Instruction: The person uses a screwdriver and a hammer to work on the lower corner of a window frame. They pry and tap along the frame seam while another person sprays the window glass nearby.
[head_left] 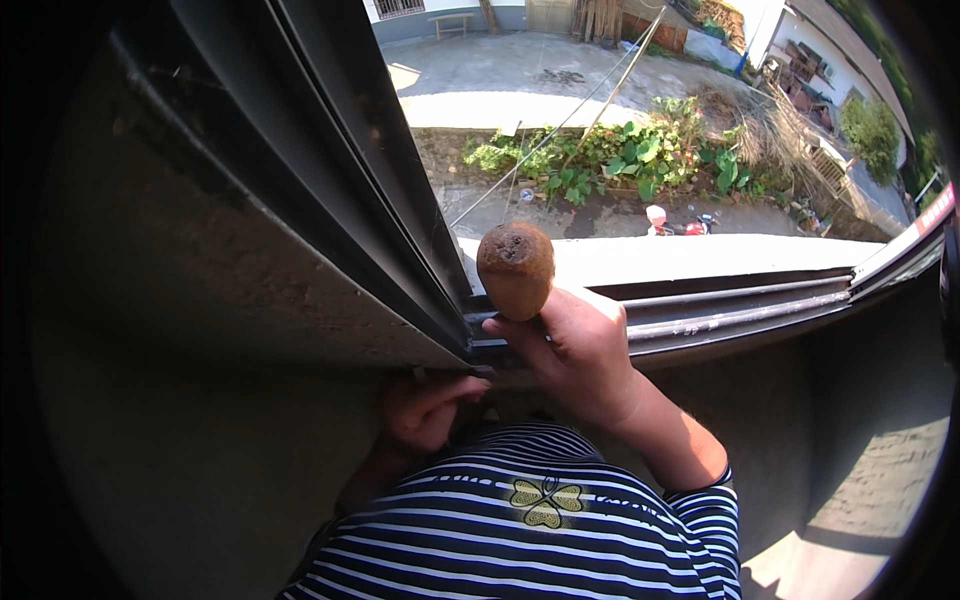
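Note:
My right hand is closed around a rounded wooden handle, its broad worn end turned up toward me. Whatever the handle belongs to is hidden beneath it and my hand. The hand is just above the inner corner of a dark metal window frame, by the grooved bottom track. Lower and to the left, in shadow, my left hand has its fingers drawn together near that corner. A small dark tip shows at its fingers, too dim to name.
A rough wall edge runs along the left beside the frame. Beyond the track lies a bright outer ledge. Outside and below are green plants, a red motorbike, a leaning pole and a paved yard.

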